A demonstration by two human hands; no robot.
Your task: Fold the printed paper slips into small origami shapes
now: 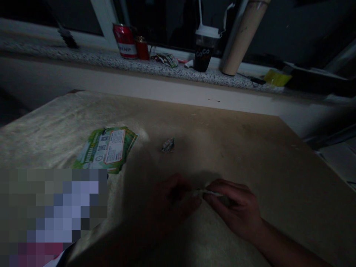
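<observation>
My right hand [236, 207] pinches a thin, flat folded piece of paper [213, 192] between thumb and fingers, just above the tabletop. In deep shadow, my left hand [176, 194] has its thumb and fingertips closed on the left end of this piece. Its print and exact shape are too dark to make out. Beyond my hands, a small folded piece of printed paper [168, 145] lies by itself on the table. Left of it lie green printed sheets [112, 148] with white text panels, slightly fanned out.
The brown table [250, 148] reaches to the wall under a speckled stone sill [167, 70]. On the sill stand a red can [125, 41], a smaller red container [142, 49], a lidded drink cup [204, 50] and a tan tube [244, 37]. A blurred-out patch covers the lower left.
</observation>
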